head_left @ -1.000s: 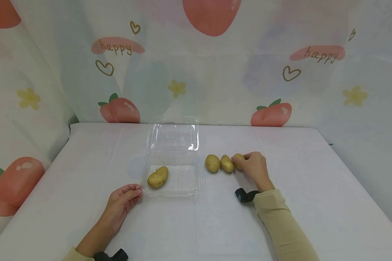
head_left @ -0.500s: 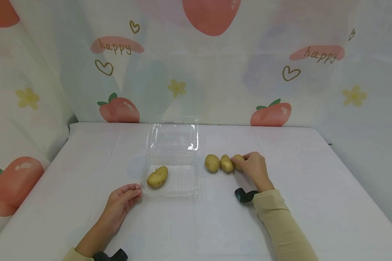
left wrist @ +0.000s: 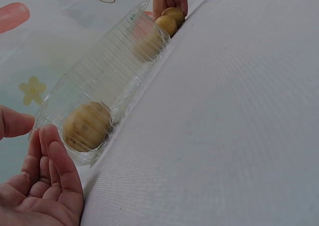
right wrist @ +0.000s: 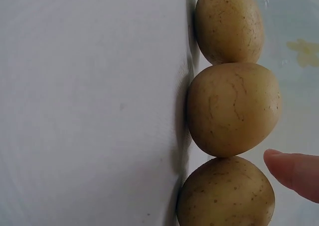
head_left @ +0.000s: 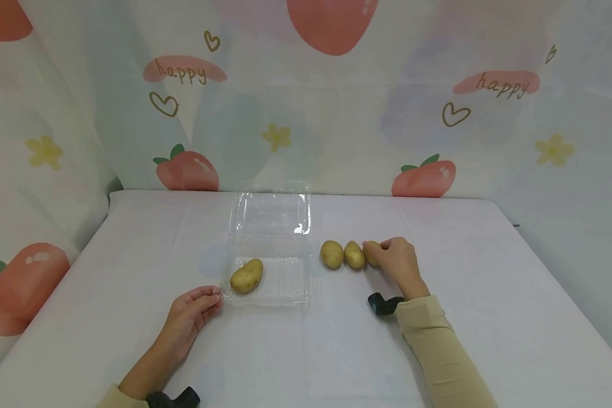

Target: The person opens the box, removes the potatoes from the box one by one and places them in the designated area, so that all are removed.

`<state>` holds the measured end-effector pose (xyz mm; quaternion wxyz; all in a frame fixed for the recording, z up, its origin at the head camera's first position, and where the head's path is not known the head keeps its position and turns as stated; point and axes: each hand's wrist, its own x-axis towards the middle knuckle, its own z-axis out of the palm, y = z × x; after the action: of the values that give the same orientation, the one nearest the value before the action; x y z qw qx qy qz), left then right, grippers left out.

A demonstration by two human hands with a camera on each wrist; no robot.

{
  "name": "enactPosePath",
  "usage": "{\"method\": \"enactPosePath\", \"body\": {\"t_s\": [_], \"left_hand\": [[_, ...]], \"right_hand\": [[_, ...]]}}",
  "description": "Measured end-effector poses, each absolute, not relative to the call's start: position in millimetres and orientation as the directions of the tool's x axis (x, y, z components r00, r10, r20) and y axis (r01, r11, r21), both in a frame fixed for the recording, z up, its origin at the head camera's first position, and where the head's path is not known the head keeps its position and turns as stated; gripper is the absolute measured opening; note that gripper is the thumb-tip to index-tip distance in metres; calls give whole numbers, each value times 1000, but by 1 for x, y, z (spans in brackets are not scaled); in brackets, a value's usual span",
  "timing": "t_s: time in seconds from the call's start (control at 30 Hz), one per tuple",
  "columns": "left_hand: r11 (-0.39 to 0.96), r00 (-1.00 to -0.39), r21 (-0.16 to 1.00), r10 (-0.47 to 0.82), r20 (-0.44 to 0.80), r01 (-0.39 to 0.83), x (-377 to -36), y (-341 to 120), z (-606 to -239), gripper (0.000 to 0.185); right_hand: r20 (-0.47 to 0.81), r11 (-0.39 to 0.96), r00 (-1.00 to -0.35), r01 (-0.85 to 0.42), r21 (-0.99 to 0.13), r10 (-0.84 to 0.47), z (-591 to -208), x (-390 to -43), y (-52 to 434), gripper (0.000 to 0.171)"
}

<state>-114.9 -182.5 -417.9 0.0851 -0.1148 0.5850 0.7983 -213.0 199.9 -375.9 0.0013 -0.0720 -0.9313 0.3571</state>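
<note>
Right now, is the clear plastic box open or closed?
Open. The clear clamshell box has its lid folded back flat on the table, and one potato lies uncovered in the tray. The left hand touches its near corner.

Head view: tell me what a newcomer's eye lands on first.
A row of three potatoes on the white table, the right hand curled on the rightmost one. Left of them, an open clear plastic clamshell box holds one potato, with the left hand at its near-left corner.

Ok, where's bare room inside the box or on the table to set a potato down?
Bare: the clamshell tray floor right of its potato, and the table right of the right hand. Crowded: the potato row beside the tray.
</note>
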Motion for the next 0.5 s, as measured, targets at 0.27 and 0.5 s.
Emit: {"method": "enactPosePath", "body": {"t_s": [0.27,0.5], "left_hand": [[-293,-959,917,-6,-284,-270,-116,-182,-417,13],[-289,-961,921,-15,-277,-261,-115,-181,-417,14]], "right_hand": [[-70,743,-989,146,-653,133,-372,-213,200,57],[-59,744,-989,140,-654,134,-368,-214,200,64]]}}
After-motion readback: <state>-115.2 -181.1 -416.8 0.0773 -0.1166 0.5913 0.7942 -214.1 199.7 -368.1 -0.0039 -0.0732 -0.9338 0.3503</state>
